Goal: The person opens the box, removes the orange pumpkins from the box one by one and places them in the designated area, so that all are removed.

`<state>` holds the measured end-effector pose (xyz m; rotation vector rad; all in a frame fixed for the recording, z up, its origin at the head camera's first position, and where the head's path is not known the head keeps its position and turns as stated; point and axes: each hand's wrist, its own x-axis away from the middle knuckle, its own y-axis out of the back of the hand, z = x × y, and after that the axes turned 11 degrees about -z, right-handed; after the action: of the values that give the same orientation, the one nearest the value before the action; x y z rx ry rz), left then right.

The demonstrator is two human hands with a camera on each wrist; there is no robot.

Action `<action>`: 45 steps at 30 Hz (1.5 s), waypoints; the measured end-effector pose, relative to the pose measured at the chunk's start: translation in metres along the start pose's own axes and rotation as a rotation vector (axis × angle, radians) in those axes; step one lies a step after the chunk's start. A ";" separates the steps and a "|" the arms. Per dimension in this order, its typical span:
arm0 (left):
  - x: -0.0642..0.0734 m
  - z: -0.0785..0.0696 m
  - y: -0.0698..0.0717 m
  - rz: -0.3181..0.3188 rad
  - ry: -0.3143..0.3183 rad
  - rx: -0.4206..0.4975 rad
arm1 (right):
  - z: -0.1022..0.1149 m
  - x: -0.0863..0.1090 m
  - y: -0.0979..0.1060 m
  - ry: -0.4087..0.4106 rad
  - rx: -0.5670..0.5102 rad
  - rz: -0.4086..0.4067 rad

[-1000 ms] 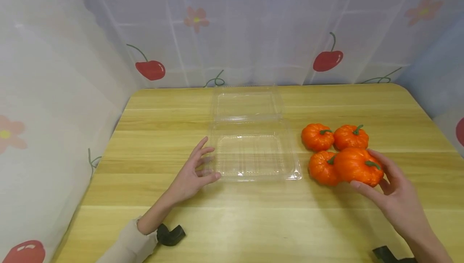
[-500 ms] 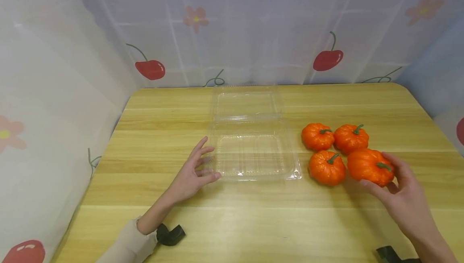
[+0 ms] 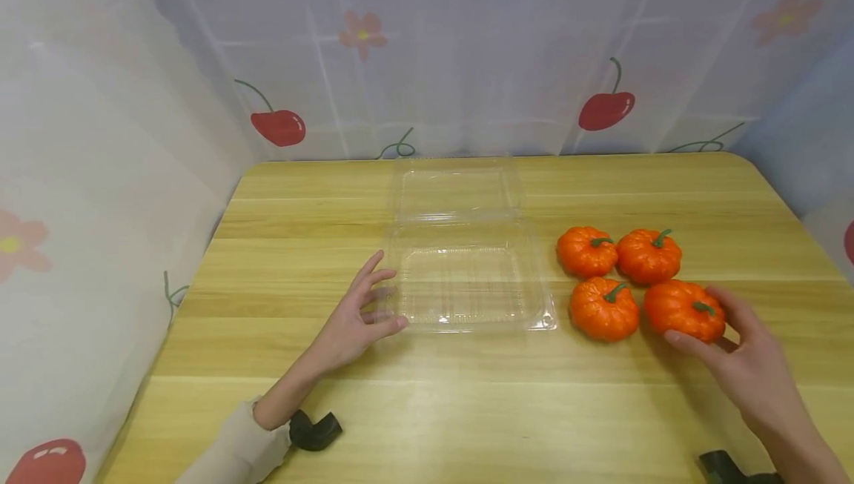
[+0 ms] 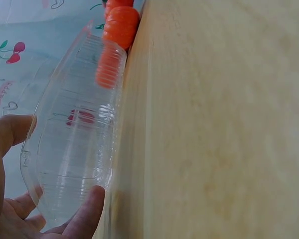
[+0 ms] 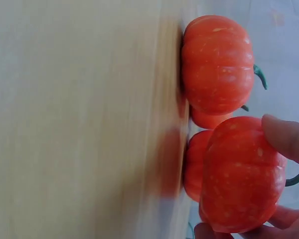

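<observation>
A small orange pumpkin with a green stem (image 3: 677, 312) is in my right hand (image 3: 750, 362), gripped between thumb and fingers from the right side. In the right wrist view the held pumpkin (image 5: 241, 174) sits slightly off the tabletop, over its shadow. Three similar pumpkins lie close by: a near one (image 3: 603, 311) and two behind, left (image 3: 586, 252) and right (image 3: 649, 256). My left hand (image 3: 350, 325) is at the left edge of a clear plastic clamshell container (image 3: 460, 284), fingers spread and relaxed. The container's lid (image 3: 457, 191) is laid back, away from me.
Everything stands on a light wooden table (image 3: 467, 410). Curtains with cherries and flowers hang behind it (image 3: 454, 61) and on both sides. A black curved piece (image 3: 313, 432) sits by the left wrist, and another (image 3: 727, 467) by the right.
My right hand has moved the pumpkin to the right and lowered it, away from over the near-left pumpkin. The left hand and the container have stayed in place.
</observation>
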<state>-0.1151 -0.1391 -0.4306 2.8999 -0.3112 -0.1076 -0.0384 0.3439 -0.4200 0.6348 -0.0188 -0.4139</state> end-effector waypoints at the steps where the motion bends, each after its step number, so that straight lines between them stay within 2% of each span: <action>1: 0.000 0.000 0.000 -0.001 0.000 0.000 | -0.002 -0.001 -0.001 0.003 0.010 0.003; 8: 0.000 0.001 0.001 -0.002 0.000 -0.005 | -0.013 -0.004 -0.004 0.045 0.005 0.025; 19: 0.001 0.001 0.001 0.000 -0.003 -0.013 | -0.007 -0.003 -0.007 0.029 0.035 0.097; 38: 0.000 -0.001 0.000 0.011 -0.002 -0.009 | -0.007 -0.002 -0.007 0.053 0.061 0.106; 45: 0.000 0.001 0.000 0.006 -0.016 -0.016 | -0.002 -0.002 -0.004 0.025 0.054 0.162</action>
<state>-0.1147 -0.1391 -0.4315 2.8829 -0.3208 -0.1313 -0.0413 0.3431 -0.4239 0.6867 -0.0578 -0.2499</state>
